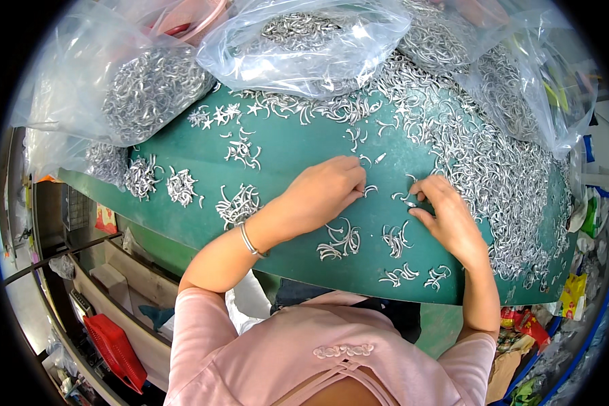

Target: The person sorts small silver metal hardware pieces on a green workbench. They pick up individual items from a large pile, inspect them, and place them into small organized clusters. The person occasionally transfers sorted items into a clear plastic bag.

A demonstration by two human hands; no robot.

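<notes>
My left hand [325, 193] rests on the green table [298, 145], fingertips pinching a small curved silver metal piece [370, 190]. A thin bangle circles that wrist. My right hand [446, 216] lies just to the right, its fingers closed on another small silver piece [407, 200]. Small sorted clusters of the same silver hooks [342, 242] lie below and between the two hands. A broad loose heap of silver hooks [494, 169] spreads along the table's right side, next to my right hand.
Several clear plastic bags full of silver hooks [149, 91] [298, 40] sit along the table's far edge. More small piles [181, 186] lie at the left. A red basket [115, 348] stands on the floor lower left; coloured packaging lies lower right.
</notes>
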